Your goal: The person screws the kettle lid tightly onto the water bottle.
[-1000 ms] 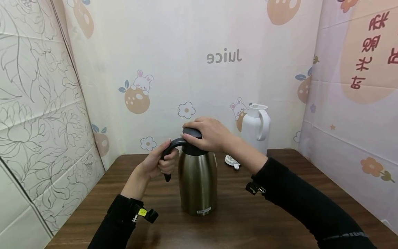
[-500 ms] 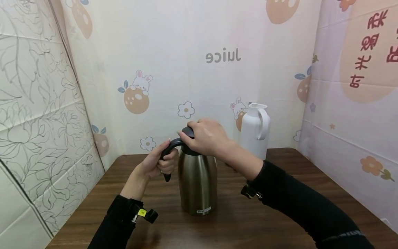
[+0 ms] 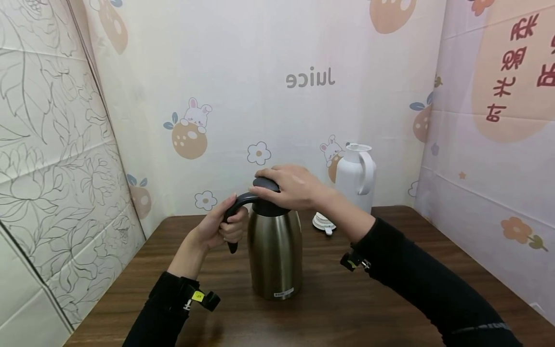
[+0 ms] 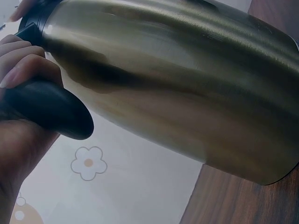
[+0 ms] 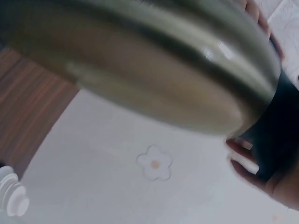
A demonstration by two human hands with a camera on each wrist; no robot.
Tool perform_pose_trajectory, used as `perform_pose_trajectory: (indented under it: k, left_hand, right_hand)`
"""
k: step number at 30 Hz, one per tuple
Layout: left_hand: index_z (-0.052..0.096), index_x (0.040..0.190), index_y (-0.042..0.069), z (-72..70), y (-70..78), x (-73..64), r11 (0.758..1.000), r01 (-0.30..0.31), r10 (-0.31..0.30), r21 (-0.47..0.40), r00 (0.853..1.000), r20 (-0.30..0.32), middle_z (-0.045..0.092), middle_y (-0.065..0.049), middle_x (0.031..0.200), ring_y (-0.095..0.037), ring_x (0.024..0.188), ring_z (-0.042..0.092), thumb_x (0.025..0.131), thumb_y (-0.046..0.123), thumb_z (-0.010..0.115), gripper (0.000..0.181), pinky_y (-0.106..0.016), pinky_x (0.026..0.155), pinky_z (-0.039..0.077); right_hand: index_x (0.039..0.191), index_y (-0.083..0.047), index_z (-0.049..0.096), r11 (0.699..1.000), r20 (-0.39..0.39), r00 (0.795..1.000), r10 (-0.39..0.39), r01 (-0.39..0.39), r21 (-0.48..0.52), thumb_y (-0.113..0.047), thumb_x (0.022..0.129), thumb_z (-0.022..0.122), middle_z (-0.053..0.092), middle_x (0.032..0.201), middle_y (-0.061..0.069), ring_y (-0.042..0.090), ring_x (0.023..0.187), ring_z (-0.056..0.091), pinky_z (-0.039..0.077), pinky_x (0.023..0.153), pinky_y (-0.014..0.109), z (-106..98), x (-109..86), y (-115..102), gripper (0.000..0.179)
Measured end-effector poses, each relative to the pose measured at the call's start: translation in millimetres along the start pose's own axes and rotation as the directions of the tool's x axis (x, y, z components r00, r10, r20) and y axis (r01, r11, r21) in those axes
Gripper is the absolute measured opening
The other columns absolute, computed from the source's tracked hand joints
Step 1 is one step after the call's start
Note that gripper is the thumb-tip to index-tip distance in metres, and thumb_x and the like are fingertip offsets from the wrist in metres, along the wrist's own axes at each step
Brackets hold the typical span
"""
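Observation:
A gold-brown steel thermos jug [image 3: 275, 255] with a black collar stands upright on the wooden table. My left hand [image 3: 223, 224] grips its black curved handle [image 4: 56, 109], thumb along the top and fingers wrapped round. Over the jug's dark grey lid [image 3: 264, 182] lies my right hand [image 3: 295, 185], thumb on the near side and fingers on the far side, holding it. In the right wrist view, fingers [image 5: 243, 170] reach round the black top of the jug. The palm hides part of the lid.
Behind my right forearm stands a white thermos jug [image 3: 349, 178] with a handle and an open top. A white stopper-like lid [image 3: 323, 223] lies on the table [image 3: 338, 308] before it. Patterned cloth walls [image 3: 243, 115] enclose the table's back and sides.
My right hand turned on the lid, its wrist swinging nearer and left, then back out to the right. The white lid was covered midway and shows again. My left hand kept its grip.

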State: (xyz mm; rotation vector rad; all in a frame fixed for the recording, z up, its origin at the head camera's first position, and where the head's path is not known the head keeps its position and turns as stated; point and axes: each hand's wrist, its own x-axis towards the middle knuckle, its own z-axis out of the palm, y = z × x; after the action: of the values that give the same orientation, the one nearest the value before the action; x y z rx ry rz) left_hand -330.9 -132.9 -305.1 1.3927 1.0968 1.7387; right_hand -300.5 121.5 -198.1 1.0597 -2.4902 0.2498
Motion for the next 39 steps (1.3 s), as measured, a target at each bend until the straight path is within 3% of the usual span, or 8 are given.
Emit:
perform_pose_trajectory:
  k: [4, 7, 15, 25, 39]
  left_hand:
    - [0.042, 0.084, 0.015, 0.2, 0.3, 0.2, 1.000, 0.006, -0.005, -0.021, 1.000, 0.004, 0.028, 0.007, 0.059, -0.010, 0.045, 0.023, 0.116, 0.050, 0.016, 0.054, -0.030, 0.043, 0.015]
    - [0.042, 0.084, 0.015, 0.4, 0.6, 0.1, 1.000, 0.008, -0.008, -0.022, 1.000, 0.001, 0.028, 0.007, 0.059, -0.010, 0.046, 0.024, 0.116, 0.050, 0.016, 0.054, -0.030, 0.044, 0.014]
    - [0.041, 0.083, 0.015, 1.2, 1.3, 0.7, 1.000, 0.012, -0.012, -0.022, 1.000, -0.003, 0.028, 0.007, 0.059, -0.010, 0.046, 0.024, 0.116, 0.050, 0.016, 0.054, -0.030, 0.044, 0.014]
    - [0.041, 0.084, 0.015, 2.4, 1.1, 0.0, 1.000, 0.010, -0.010, -0.024, 1.000, 0.004, 0.027, 0.007, 0.059, -0.010, 0.045, 0.023, 0.116, 0.050, 0.016, 0.054, -0.030, 0.043, 0.014]
    - [0.041, 0.084, 0.014, 7.6, 0.6, -0.5, 1.000, 0.003, -0.003, 0.004, 1.000, -0.020, 0.027, 0.006, 0.058, -0.010, 0.044, 0.023, 0.116, 0.050, 0.016, 0.054, -0.031, 0.043, 0.014]
  right_hand:
    - [0.145, -0.025, 0.065, 0.991, -0.003, 0.994, -0.112, 0.111, 0.075, -0.059, 0.105, 0.055, 0.070, 0.133, -0.003, 0.015, 0.119, 0.066, 0.052, 0.098, 0.038, -0.3, 1.6, 16.3, 0.053]
    - [0.144, -0.025, 0.066, 0.979, -0.015, 0.987, -0.163, 0.163, 0.124, -0.055, 0.104, 0.060, 0.070, 0.135, -0.004, 0.012, 0.121, 0.066, 0.052, 0.099, 0.036, 1.1, 3.9, 24.6, 0.050]
    - [0.140, -0.025, 0.069, 0.967, -0.058, 0.981, -0.186, 0.193, 0.169, -0.055, 0.101, 0.064, 0.073, 0.130, -0.007, 0.007, 0.109, 0.068, 0.054, 0.090, 0.033, 2.5, 5.1, 28.1, 0.050]
    - [0.133, -0.030, 0.075, 0.984, -0.124, 0.987, -0.102, 0.119, 0.132, -0.057, 0.098, 0.066, 0.077, 0.114, -0.011, 0.006, 0.089, 0.069, 0.053, 0.074, 0.031, 4.4, 2.7, 17.2, 0.045]
    - [0.124, -0.032, 0.078, 0.995, -0.178, 0.979, 0.096, -0.089, 0.049, -0.064, 0.096, 0.066, 0.072, 0.085, -0.009, 0.013, 0.072, 0.061, 0.046, 0.063, 0.033, 2.5, -6.8, -11.6, 0.044]
